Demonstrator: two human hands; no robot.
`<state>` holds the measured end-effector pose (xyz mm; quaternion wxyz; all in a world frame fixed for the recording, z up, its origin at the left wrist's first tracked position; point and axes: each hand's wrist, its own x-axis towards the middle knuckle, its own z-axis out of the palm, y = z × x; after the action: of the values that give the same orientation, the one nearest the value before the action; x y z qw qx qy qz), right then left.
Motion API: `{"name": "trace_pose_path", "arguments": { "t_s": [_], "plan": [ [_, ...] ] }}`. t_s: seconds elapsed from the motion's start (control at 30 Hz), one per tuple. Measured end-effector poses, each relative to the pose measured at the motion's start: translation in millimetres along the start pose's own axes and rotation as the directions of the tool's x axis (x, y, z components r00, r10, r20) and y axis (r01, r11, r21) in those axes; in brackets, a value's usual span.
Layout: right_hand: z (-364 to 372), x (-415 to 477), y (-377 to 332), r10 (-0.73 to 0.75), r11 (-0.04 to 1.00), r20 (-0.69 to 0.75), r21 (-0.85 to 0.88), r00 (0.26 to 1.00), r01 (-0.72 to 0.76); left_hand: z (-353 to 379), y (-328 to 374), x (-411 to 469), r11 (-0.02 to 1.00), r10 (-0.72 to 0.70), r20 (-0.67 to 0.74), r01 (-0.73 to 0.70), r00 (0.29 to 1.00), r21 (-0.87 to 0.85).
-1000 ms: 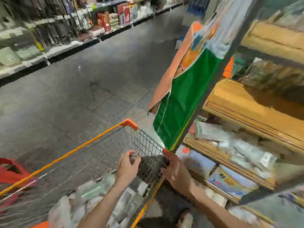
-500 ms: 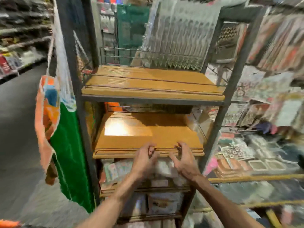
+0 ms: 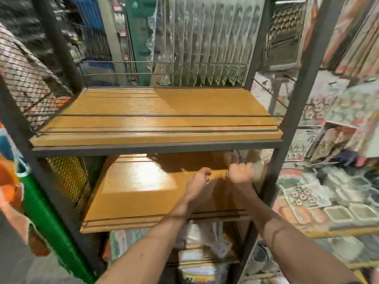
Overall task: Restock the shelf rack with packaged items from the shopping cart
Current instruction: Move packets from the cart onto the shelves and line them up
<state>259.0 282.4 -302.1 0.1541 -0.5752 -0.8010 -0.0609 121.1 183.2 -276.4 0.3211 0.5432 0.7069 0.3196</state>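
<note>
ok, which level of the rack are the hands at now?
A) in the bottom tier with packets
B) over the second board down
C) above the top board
B: the left hand and right hand are under the top board, over the second board, toward its right rear.

A shop: a metal shelf rack stands among crowded displays of packaged goods.

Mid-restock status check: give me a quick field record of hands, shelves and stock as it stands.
left hand: over the middle shelf, fingers curled; grip unclear
right hand: at the shelf's right rear, beside a pale package; contact blurred
middle shelf: wooden board, glare patch on its left
below it: packaged items stacked
cart: out of view
</note>
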Motion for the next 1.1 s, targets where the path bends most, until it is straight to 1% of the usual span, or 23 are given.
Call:
{"name": "trace_pose_path", "arguments": {
  "t_s": [0.03, 0.07, 0.17, 0.23, 0.27, 0.3, 0.33, 0.37, 0.43, 0.5, 0.57, 0.63, 0.7, 0.73, 0.8, 0.83, 0.9, 0.93, 0.97, 1.0, 1.03, 1.07, 1.1],
  "plan": [
    [1.3, -0.6, 1.8, -0.036, 0.999, -0.077, -0.016, 0.996, 0.035, -0.3, -1.9, 4.1, 1.000, -0.008, -0.001, 0.008, 1.000, -0.019],
    [5.8, -3.9, -0.6, -0.061, 0.998, -0.114, 0.014, 0.992, 0.063, 0.2, -6.7, 8.4, 0.999, -0.026, -0.002, 0.026, 1.000, -0.037],
    [1.3, -15.5, -21.8, -0.068, 0.968, -0.042, 0.238, 0.997, 0.076, -0.7, -18.4, 12.4, 0.995, -0.067, -0.019, 0.065, 0.998, -0.074],
    [-7.7, -26.5, -32.7, -0.158, 0.910, -0.005, 0.387, 0.987, 0.148, -5.4, -26.1, 13.2, 0.990, -0.105, -0.060, 0.099, 0.993, -0.101],
    [-17.8, -30.9, -38.1, -0.179, 0.877, 0.038, 0.460, 0.983, 0.141, -8.7, -27.8, 13.5, 0.985, -0.117, -0.072, 0.107, 0.990, -0.132],
    [-26.5, -35.9, -42.8, -0.176, 0.842, 0.099, 0.531, 0.979, 0.098, -12.3, -31.1, 12.3, 0.979, -0.120, -0.073, 0.106, 0.990, -0.175],
    [-32.6, -40.6, -44.1, -0.166, 0.815, 0.127, 0.577, 0.978, 0.063, -17.2, -29.8, 9.3, 0.974, -0.099, -0.065, 0.083, 0.993, -0.212],
    [-41.0, -46.4, -47.6, -0.163, 0.815, 0.148, 0.577, 0.975, 0.049, -21.7, -32.2, 5.3, 0.969, -0.069, -0.068, 0.050, 0.995, -0.243],
    [-51.6, -59.9, -58.0, -0.196, 0.802, 0.183, 0.595, 0.963, 0.050, -31.6, -43.2, -10.8, 0.959, -0.062, -0.100, 0.032, 0.993, -0.280],
    [-66.3, -74.4, -78.2, -0.232, 0.748, 0.213, 0.663, 0.949, 0.034, -44.3, -55.8, -34.9, 0.947, -0.060, -0.141, 0.012, 0.988, -0.321],
    [-76.4, -91.4, -106.3, -0.261, 0.709, 0.162, 0.701, 0.952, 0.075, -62.2, -67.1, -65.3, 0.923, -0.081, -0.204, -0.004, 0.976, -0.384],
    [-82.3, -108.4, -137.6, -0.286, 0.670, 0.177, 0.740, 0.942, 0.064, -84.4, -81.4, -97.9, 0.896, -0.132, -0.273, -0.002, 0.953, -0.443],
    [-80.3, -123.5, -172.5, -0.350, 0.599, 0.193, 0.798, 0.917, 0.060, -112.3, -98.1, -134.7, 0.889, -0.166, -0.350, -0.014, 0.922, -0.457],
    [-81.2, -128.3, -183.8, -0.380, 0.560, 0.234, 0.828, 0.895, 0.021, -121.7, -105.0, -147.3, 0.888, -0.169, -0.366, -0.020, 0.915, -0.459],
    [-81.5, -151.3, -223.8, -0.490, 0.472, 0.317, 0.880, 0.812, -0.059, -146.9, -134.3, -190.7, 0.885, -0.197, -0.415, -0.020, 0.888, -0.465],
    [-81.0, -170.7, -251.7, -0.551, 0.478, 0.350, 0.877, 0.757, -0.058, -159.7, -154.2, -221.3, 0.883, -0.235, -0.442, 0.000, 0.866, -0.469],
    [-73.3, -203.3, -287.8, -0.613, 0.485, 0.354, 0.874, 0.706, -0.017, -169.1, -183.1, -266.4, 0.867, -0.299, -0.472, 0.030, 0.829, -0.497],
    [-65.7, -232.5, -322.2, -0.657, 0.495, 0.366, 0.869, 0.659, 0.012, -175.8, -208.8, -307.7, 0.854, -0.366, -0.514, 0.061, 0.775, -0.517],
    [-58.9, -253.0, -338.9, -0.662, 0.532, 0.389, 0.846, 0.640, 0.035, -176.7, -221.6, -332.4, 0.834, -0.422, -0.507, 0.102, 0.752, -0.543],
    [-49.2, -280.1, -361.4, -0.704, 0.548, 0.393, 0.830, 0.591, 0.101, -176.9, -240.7, -367.6, 0.818, -0.484, -0.527, 0.148, 0.698, -0.555],
    [-44.5, -300.7, -375.8, -0.705, 0.564, 0.407, 0.818, 0.580, 0.112, -173.0, -255.7, -392.7, 0.801, -0.533, -0.529, 0.192, 0.661, -0.568],
    [-35.0, -338.3, -397.0, -0.759, 0.538, 0.397, 0.829, 0.516, 0.152, -165.3, -280.1, -436.5, 0.763, -0.606, -0.531, 0.244, 0.593, -0.598],
    [-31.5, -366.4, -409.4, -0.805, 0.515, 0.403, 0.840, 0.436, 0.174, -155.8, -296.4, -468.2, 0.728, -0.658, -0.517, 0.288, 0.548, -0.622]
  ]
}}
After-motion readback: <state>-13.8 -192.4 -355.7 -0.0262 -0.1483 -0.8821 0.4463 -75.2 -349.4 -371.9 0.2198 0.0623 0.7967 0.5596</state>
